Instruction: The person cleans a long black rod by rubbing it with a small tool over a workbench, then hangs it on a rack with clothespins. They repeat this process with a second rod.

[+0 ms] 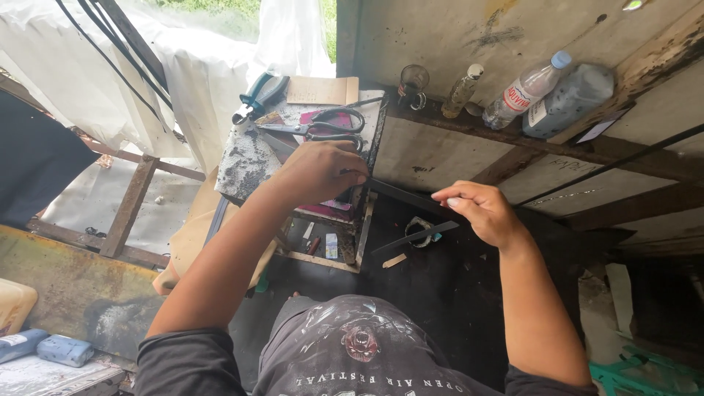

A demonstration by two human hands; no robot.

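Observation:
My left hand is closed over one end of a long black strip, pressing it onto the near edge of a small worn table. My right hand pinches the same strip farther right, fingers curled around it. A second dark strip hangs just below my right hand. Black-handled scissors lie on the tabletop just beyond my left hand.
A wooden ledge on the wall carries a small glass, a little bottle, a clear plastic bottle and a larger jug. Cardboard and a teal tool sit at the table's back. Rusty frame at left, green stool bottom right.

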